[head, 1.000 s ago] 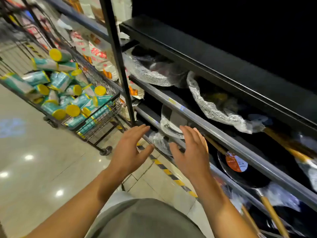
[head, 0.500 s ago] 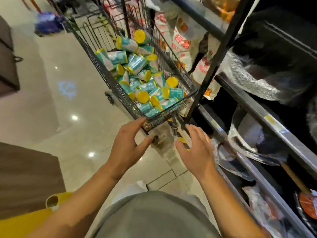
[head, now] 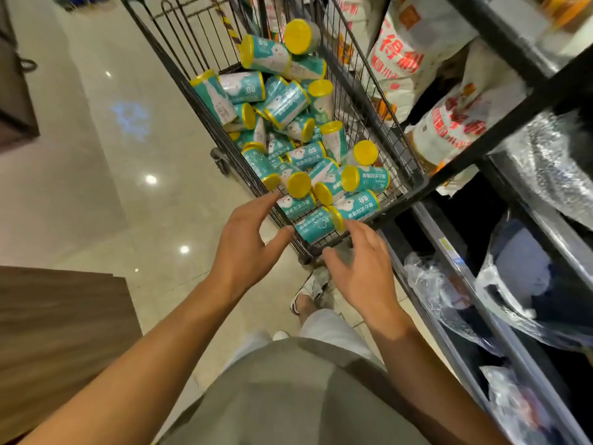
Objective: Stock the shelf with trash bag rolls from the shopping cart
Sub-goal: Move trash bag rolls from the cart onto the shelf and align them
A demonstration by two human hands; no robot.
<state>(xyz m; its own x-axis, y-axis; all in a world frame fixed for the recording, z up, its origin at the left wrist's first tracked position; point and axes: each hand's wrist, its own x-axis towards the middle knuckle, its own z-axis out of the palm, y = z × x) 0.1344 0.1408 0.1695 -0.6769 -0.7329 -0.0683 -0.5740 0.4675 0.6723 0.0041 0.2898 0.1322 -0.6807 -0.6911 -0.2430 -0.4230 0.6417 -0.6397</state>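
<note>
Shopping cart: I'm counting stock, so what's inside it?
The shopping cart holds a loose pile of teal trash bag rolls with yellow caps. Rolls on top hide those beneath, so no full count.

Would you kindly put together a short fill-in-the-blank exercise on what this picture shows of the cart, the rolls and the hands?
1. The trash bag rolls lie piled inside the wire ____.
2. Each teal roll has end caps coloured ____.
3. Both the left hand and the right hand hold ____.
4. The shelf unit stands on the person's ____ side.

Missing words: shopping cart; yellow; nothing; right
</note>
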